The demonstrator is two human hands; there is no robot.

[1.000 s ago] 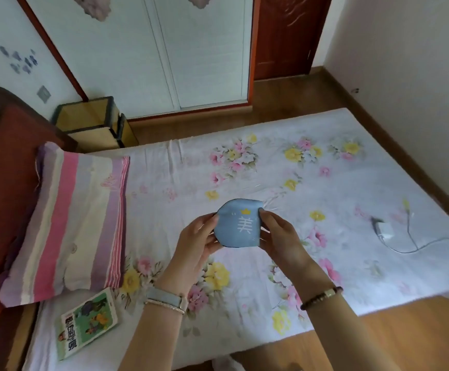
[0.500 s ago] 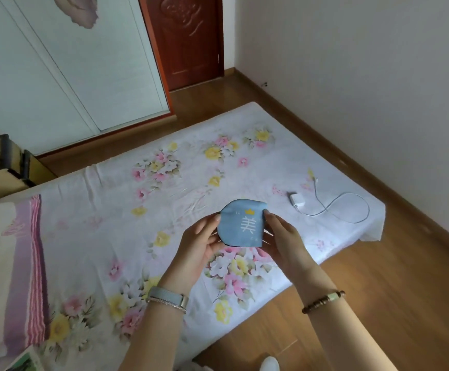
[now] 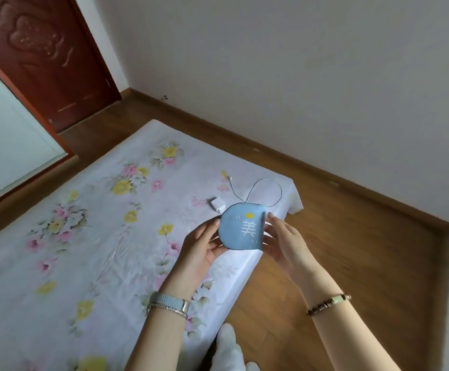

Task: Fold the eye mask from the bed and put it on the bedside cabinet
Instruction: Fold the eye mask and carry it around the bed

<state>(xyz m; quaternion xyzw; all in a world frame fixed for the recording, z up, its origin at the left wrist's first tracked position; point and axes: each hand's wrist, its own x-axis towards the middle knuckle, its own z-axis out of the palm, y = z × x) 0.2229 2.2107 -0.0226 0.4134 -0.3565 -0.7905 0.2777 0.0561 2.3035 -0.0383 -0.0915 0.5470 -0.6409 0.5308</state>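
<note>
A: Where is the eye mask?

B: The folded light-blue fabric eye mask (image 3: pixel 242 227), printed with a white character and a small yellow crown, is held up in the air just right of the frame's centre, over the near edge of the bed with the white floral sheet (image 3: pixel 89 236).

A: And how are the hands set?

B: The left hand (image 3: pixel 200 250) pinches the mask's edge at nine o'clock, thumb on the front face and fingers curled behind. The right hand (image 3: pixel 285 243) holds the edge at three o'clock, thumb tip touching the upper corner, the other fingers behind the fabric. Both are closed on it; neither is spread.

A: What is on the wrists?

B: A silver-grey mesh watch band (image 3: pixel 169 303) on the left, a bracelet of dark and pale green beads (image 3: pixel 328 304) on the right.

A: What lies around the mask?

B: At eleven o'clock from it, just beyond its top edge, a small white charger block (image 3: pixel 217 204) rests on the sheet, and its thin white cable (image 3: pixel 267 186) loops at twelve to one o'clock near the bed's corner. Brown wooden floor (image 3: pixel 352 250) runs from three to five o'clock. A dark red carved wooden door (image 3: pixel 49 62) stands at ten o'clock, far off, and the plain pale wall (image 3: pixel 298 62) fills twelve to two.

A: The bedside cabinet?

B: I cannot tell where it stands.
</note>
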